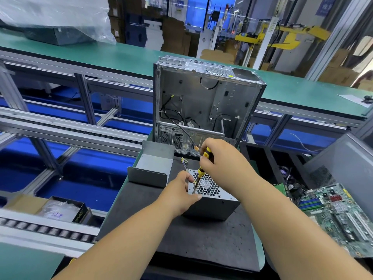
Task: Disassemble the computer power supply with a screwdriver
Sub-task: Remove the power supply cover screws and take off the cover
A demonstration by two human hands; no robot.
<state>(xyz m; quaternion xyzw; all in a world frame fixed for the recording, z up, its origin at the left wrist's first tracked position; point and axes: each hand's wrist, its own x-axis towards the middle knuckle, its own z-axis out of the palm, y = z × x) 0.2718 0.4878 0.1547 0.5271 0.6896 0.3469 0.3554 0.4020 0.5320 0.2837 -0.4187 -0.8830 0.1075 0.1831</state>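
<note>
One camera on the person's head, looking forward and down, close over the black mat [201, 235], long green bench [121, 55] far off at 12 o'clock

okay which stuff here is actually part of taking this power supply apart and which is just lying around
In use: power supply, screwdriver, left hand steadying it, right hand on the handle.

Lying about: open computer case, bent metal cover, circuit boards, black mat.

Factory floor: green-topped bench [125, 55] runs across upper frame w/ aluminium framing [86, 98] below, roller conveyors [46, 227] at left, blue floor [90, 174]. Cardboard boxes [173, 35] upper centre, yellow machinery [290, 37] upper right.
</note>
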